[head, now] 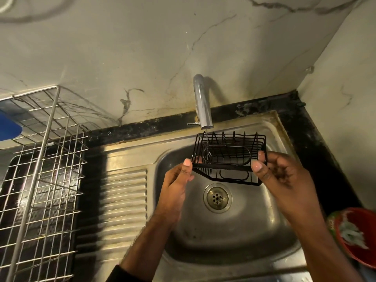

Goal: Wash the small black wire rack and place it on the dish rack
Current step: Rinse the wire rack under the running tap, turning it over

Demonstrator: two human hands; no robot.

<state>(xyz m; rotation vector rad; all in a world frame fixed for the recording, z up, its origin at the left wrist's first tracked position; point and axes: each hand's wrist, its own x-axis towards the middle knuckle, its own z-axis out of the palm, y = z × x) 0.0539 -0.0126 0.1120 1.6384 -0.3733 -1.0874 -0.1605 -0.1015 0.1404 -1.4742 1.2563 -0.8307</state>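
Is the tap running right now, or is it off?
On, at a trickle. A thin stream falls from the tap spout onto the left end of the black wire rack, held over the sink by both hands.

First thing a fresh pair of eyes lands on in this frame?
The small black wire rack, held over the steel sink under a thin stream from the chrome tap, with the left hand and right hand pinching its two ends. Next, the large silver dish rack at the left, and a red bowl at the right edge.
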